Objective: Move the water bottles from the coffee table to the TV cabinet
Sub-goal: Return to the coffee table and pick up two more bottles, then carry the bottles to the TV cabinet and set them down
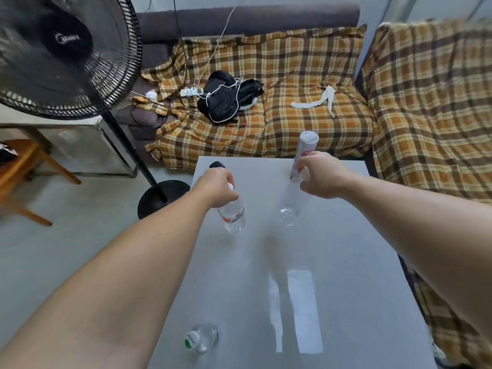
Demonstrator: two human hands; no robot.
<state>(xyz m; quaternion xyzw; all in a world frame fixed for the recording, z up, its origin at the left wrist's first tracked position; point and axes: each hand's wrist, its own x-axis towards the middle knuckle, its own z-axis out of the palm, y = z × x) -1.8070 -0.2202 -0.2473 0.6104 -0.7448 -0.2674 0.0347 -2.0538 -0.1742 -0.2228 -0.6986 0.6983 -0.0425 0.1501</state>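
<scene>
On the glossy grey coffee table [346, 262] stand three clear water bottles. My left hand [215, 187] is closed over the cap of a red-labelled bottle [233, 217] at the table's far left. My right hand [319, 175] is closed around the top of a label-less clear bottle [288, 213] at the far middle. A white tube with red print and a white cap [306, 147] stands right behind my right fingers; whether they touch it I cannot tell. The third bottle, with a green-and-white cap [201, 338], stands free near the front edge.
A small black object [217, 165] lies at the table's far left corner. A standing fan [66, 49] with a round black base [159, 198] is to the left. A plaid-covered sofa [306, 75] with a black bag and cables runs behind and right. A wooden chair [24, 171] stands far left.
</scene>
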